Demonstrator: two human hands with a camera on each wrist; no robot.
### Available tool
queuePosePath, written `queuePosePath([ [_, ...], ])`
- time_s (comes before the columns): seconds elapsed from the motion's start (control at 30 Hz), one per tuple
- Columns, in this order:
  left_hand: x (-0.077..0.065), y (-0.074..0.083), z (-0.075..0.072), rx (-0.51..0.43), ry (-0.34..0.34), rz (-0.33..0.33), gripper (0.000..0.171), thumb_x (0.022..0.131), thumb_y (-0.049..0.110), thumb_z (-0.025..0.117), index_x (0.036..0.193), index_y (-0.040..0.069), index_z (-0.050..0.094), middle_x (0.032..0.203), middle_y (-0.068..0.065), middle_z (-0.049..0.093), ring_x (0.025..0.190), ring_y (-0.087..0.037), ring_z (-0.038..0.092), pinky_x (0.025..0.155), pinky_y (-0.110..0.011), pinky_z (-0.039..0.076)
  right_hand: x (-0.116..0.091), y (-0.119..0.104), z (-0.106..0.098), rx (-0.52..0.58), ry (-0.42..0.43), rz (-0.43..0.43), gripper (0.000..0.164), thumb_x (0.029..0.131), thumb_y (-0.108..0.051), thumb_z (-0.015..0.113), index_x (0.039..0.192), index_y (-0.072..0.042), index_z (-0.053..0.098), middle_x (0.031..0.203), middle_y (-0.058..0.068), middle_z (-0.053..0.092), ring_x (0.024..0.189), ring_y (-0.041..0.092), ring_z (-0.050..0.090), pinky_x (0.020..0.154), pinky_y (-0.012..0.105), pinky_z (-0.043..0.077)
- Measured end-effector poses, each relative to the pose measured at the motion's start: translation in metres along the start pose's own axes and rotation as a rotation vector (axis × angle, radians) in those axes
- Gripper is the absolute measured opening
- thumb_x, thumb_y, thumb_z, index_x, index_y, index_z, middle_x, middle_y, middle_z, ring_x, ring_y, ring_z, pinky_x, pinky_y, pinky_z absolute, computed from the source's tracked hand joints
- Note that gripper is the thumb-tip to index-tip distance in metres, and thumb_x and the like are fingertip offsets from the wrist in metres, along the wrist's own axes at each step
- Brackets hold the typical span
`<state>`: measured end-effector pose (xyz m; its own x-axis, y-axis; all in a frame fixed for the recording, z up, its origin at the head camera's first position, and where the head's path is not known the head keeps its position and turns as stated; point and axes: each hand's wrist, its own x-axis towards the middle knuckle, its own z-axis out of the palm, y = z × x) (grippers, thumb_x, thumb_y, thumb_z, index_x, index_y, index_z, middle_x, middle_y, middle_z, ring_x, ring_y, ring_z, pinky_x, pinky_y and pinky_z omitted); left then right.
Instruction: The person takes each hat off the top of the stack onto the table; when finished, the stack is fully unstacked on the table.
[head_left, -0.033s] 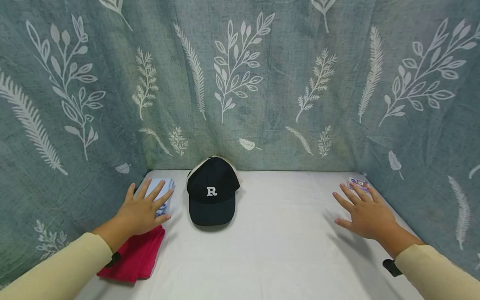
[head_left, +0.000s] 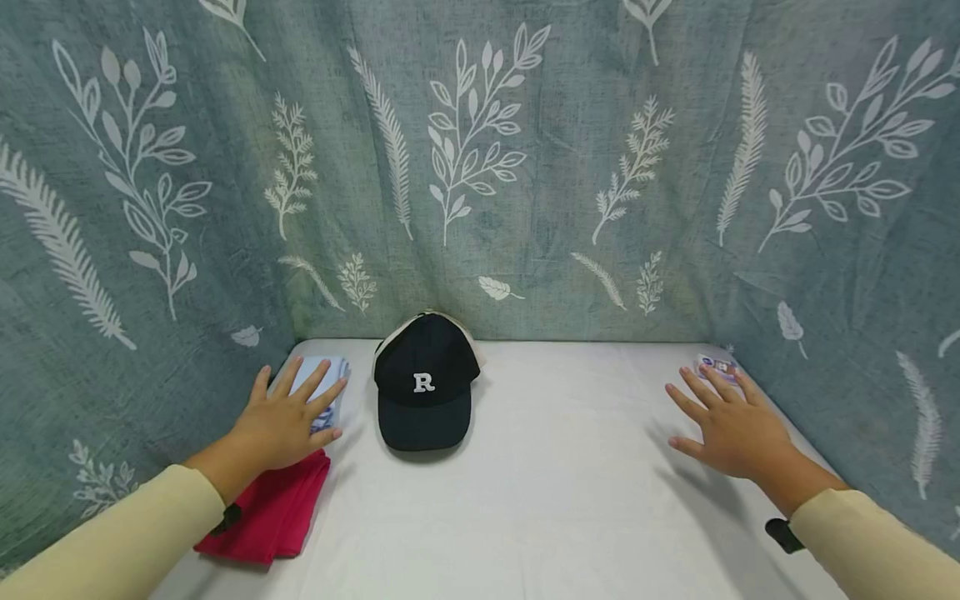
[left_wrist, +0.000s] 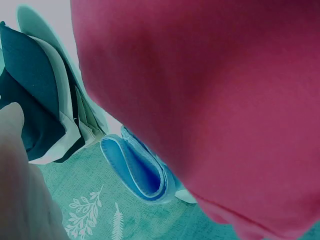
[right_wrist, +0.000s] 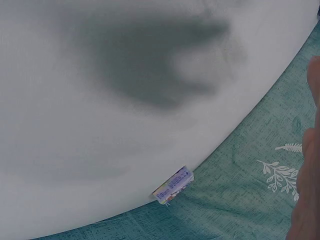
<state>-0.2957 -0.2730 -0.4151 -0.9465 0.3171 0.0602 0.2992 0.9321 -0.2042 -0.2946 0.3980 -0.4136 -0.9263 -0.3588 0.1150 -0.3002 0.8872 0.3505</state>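
Note:
My left hand (head_left: 279,421) is held over the left side of the table, fingers spread and straight, holding nothing. Under and beyond it lies a folded light blue cloth (head_left: 330,385), partly hidden by the fingers; its rolled fold (left_wrist: 137,172) shows in the left wrist view. Nearer the body, below the wrist, is a folded red cloth (head_left: 288,508). Right of that hand stands a black cap (head_left: 424,417) with a white R, a pale cap behind it. My right hand (head_left: 738,429), also spread and bare of anything, hovers near a small printed packet (right_wrist: 173,185) at the far right corner.
A white cloth covers the table (head_left: 555,467). Green-blue curtains (head_left: 510,275) with white leaf prints stand along the back and both sides. Dark wrist cameras (head_left: 784,535) are strapped at the sleeves. The right hand casts a shadow on the table.

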Motion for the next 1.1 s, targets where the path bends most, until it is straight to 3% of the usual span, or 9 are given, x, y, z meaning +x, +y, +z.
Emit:
queuePosePath([
  [0.2, -0.002, 0.000, 0.002, 0.000, -0.004, -0.005, 0.083, 0.099, 0.071, 0.050, 0.167, 0.031, 0.025, 0.176, -0.011, 0.013, 0.159, -0.050, 0.003, 0.119, -0.081, 0.001, 0.002, -0.005, 0.000, 0.026, 0.001, -0.006, 0.091, 0.095, -0.074, 0.055, 0.164, -0.019, 0.035, 0.171, 0.019, 0.025, 0.157, 0.047, 0.017, 0.125, 0.071, -0.003],
  [0.4, -0.003, 0.004, 0.003, -0.059, -0.012, -0.041, 0.083, 0.099, 0.068, 0.053, 0.166, 0.026, 0.029, 0.174, -0.017, 0.018, 0.158, -0.051, 0.010, 0.118, -0.081, 0.004, 0.010, -0.018, 0.003, 0.144, -0.003, 0.013, 0.090, 0.098, -0.074, 0.050, 0.166, -0.018, 0.031, 0.172, 0.022, 0.022, 0.157, 0.048, 0.017, 0.124, 0.073, 0.004],
  [0.47, -0.002, 0.010, 0.001, -0.127, -0.013, -0.062, 0.078, 0.099, 0.061, 0.057, 0.163, 0.021, 0.038, 0.170, -0.021, 0.028, 0.155, -0.051, 0.021, 0.117, -0.082, 0.009, 0.016, -0.027, 0.003, 0.207, 0.000, 0.027, 0.087, 0.100, -0.070, 0.051, 0.165, -0.015, 0.032, 0.170, 0.025, 0.023, 0.156, 0.049, 0.020, 0.124, 0.073, 0.010],
  [0.57, 0.000, 0.024, -0.003, -0.273, -0.011, -0.088, 0.064, 0.100, 0.047, 0.063, 0.150, 0.008, 0.055, 0.154, -0.026, 0.049, 0.141, -0.049, 0.048, 0.114, -0.077, 0.030, 0.027, -0.045, 0.003, 0.315, -0.010, 0.051, 0.081, 0.103, -0.060, 0.055, 0.163, -0.011, 0.036, 0.167, 0.028, 0.028, 0.153, 0.051, 0.028, 0.122, 0.071, 0.021],
  [0.63, 0.001, 0.035, -0.006, -0.393, -0.017, -0.117, 0.053, 0.100, 0.039, 0.065, 0.140, 0.004, 0.062, 0.144, -0.025, 0.058, 0.129, -0.044, 0.058, 0.109, -0.070, 0.043, 0.035, -0.058, 0.005, 0.392, -0.017, 0.068, 0.074, 0.104, -0.052, 0.059, 0.160, -0.007, 0.041, 0.164, 0.029, 0.034, 0.149, 0.052, 0.035, 0.119, 0.069, 0.030],
  [0.7, 0.003, 0.047, -0.010, -0.515, -0.006, -0.144, 0.045, 0.100, 0.033, 0.064, 0.133, 0.001, 0.065, 0.136, -0.024, 0.063, 0.122, -0.041, 0.063, 0.102, -0.063, 0.052, 0.045, -0.072, 0.005, 0.474, -0.025, 0.092, 0.067, 0.105, -0.046, 0.060, 0.156, -0.004, 0.046, 0.159, 0.028, 0.043, 0.145, 0.050, 0.042, 0.116, 0.067, 0.037],
  [0.87, 0.007, 0.073, -0.011, -0.792, 0.063, -0.225, 0.036, 0.102, 0.027, 0.060, 0.127, 0.002, 0.068, 0.129, -0.018, 0.068, 0.114, -0.036, 0.067, 0.097, -0.056, 0.057, 0.075, -0.110, 0.007, 0.701, 0.000, 0.147, 0.047, 0.106, -0.031, 0.061, 0.143, -0.002, 0.058, 0.139, 0.021, 0.064, 0.128, 0.041, 0.062, 0.105, 0.060, 0.050],
  [1.1, 0.014, 0.095, 0.012, -0.964, 0.082, -0.363, 0.039, 0.103, 0.028, 0.057, 0.130, 0.000, 0.064, 0.125, -0.020, 0.067, 0.112, -0.035, 0.065, 0.095, -0.055, 0.055, 0.102, -0.155, 0.021, 1.000, 0.036, 0.271, 0.035, 0.107, -0.027, 0.059, 0.138, -0.009, 0.064, 0.128, 0.008, 0.070, 0.118, 0.029, 0.068, 0.096, 0.048, 0.057],
])
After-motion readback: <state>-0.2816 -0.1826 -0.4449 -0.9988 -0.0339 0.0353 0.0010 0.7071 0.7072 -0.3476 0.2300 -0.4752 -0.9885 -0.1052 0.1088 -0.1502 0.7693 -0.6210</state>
